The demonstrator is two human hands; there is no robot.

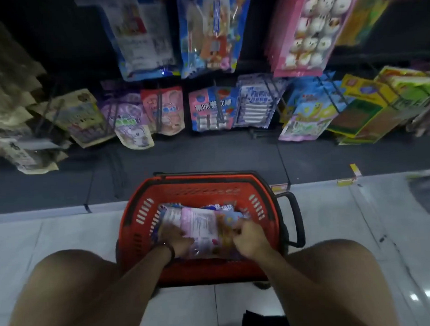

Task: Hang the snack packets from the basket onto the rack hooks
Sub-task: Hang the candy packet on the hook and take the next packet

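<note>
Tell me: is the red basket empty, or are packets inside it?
Not empty. The red basket holds several snack packets; the left hand and right hand are on them.

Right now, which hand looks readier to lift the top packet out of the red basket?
Probably the right hand: its fingers curl on the top packet's edge in the basket. The left hand's hold is too blurred to judge.
</note>
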